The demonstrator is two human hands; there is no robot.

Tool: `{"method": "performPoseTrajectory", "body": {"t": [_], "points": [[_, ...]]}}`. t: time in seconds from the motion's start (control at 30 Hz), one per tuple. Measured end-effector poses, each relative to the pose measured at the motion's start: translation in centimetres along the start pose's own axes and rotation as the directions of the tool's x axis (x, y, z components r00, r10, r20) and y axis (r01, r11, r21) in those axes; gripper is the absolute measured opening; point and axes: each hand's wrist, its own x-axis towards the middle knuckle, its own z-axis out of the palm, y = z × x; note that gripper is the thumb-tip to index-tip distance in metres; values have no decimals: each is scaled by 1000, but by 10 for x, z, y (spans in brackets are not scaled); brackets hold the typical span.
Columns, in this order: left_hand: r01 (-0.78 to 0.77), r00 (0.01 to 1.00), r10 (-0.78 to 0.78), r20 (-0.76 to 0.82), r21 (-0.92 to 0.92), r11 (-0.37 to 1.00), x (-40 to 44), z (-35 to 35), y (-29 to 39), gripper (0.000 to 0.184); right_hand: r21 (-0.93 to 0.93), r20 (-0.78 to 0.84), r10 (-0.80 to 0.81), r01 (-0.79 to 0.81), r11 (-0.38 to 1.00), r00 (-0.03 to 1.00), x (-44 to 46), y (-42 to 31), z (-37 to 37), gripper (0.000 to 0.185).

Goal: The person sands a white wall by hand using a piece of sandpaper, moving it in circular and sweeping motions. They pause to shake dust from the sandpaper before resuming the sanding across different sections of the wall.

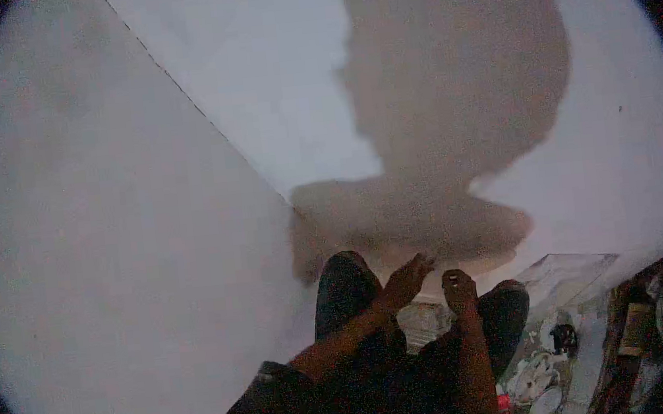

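Observation:
My left hand (409, 281) is raised between my knees, its fingers pressed together in a pinch; whatever they hold is too small and dark to name. Close beside it, a little to the right and lower, my right hand (460, 292) is curled closed. A small pale spot shows at its fingers, and I cannot tell what it is. The two hands are apart. Below them, between my legs, sits a pale bundle with a ribbed surface (426, 321), partly hidden by my dark clothing.
A pale wall (126, 227) meets another wall in front, which carries my large shadow (454, 67). At right lie a flat, see-through sheet or lid (565, 274), crumpled white items (532, 379), a black object (564, 339), a red item (504, 403) and a dark shelf-like edge (608, 348).

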Motion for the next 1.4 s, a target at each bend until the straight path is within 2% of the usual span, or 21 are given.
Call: {"method": "performPoseTrajectory", "body": {"t": [0.03,0.13,0.17,0.2,0.23,0.37,0.4,0.43,0.47,0.53,0.63,0.77,0.87,0.93,1.0,1.07,1.2,1.27,1.3,1.37,1.4], "points": [[182,973,-166,163,-94,979,-7,33,-33,34,58,-67,31,-28,998,997,3,6,3,22],[427,891,-371,263,-204,881,-14,77,-63,30,23,-60,206,-204,979,977,7,-2,2,23],[432,891,-379,251,-209,877,-13,83,-71,30,19,-49,194,-193,981,980,8,5,9,23],[103,968,-121,219,91,991,-1,91,-80,30,-35,-122,92,-97,995,988,16,23,15,26],[-242,953,144,267,381,892,-2,85,-79,31,-94,-189,-19,1,996,982,12,26,20,29],[71,958,-73,277,15,997,7,39,-34,27,44,-418,-81,110,993,905,12,21,23,39],[111,980,-26,198,-433,894,-3,11,-37,24,161,-257,67,-26,987,964,15,-2,25,41],[111,992,-20,124,-790,603,5,6,-33,22,257,-73,220,-195,947,973,26,-5,12,42],[113,992,-20,126,-795,596,5,6,-26,22,250,-72,224,-200,947,972,23,-9,2,42],[421,906,-206,370,-843,336,11,4,-21,20,395,226,340,-405,825,913,25,-25,-15,40],[316,946,-48,320,-883,347,11,2,-22,25,526,206,289,-355,773,935,27,1,-4,35],[397,918,-122,378,-868,298,11,2,-27,27,483,242,235,-326,813,942,16,-24,-5,32],[455,890,-144,433,-820,347,16,3,-21,29,270,298,42,-127,954,954,15,-41,-22,33],[388,922,-119,369,-886,254,13,-8,-23,31,104,318,-42,9,995,947,10,-47,-31,34],[486,873,-207,441,-820,302,20,-8,-22,30,101,294,-46,17,995,955,10,-63,-37,35],[431,903,-79,423,-887,166,18,-10,-21,32,148,350,-113,64,987,930,6,-76,-42,38],[395,919,-75,388,-901,180,27,0,-22,35,-41,195,-112,122,992,974,6,-68,-61,36],[421,904,62,422,-906,32,31,17,-37,40,276,-125,57,-21,961,991,7,-79,-85,30],[424,901,88,425,-905,38,32,21,-38,40,440,-258,169,-40,897,951,8,-88,-100,29],[530,834,-101,542,-739,416,29,37,-44,42,471,-575,305,3,882,759,18,-91,-152,28],[291,929,61,365,-824,487,22,87,-77,50,405,-787,206,235,884,581,28,-108,-174,25]]}}
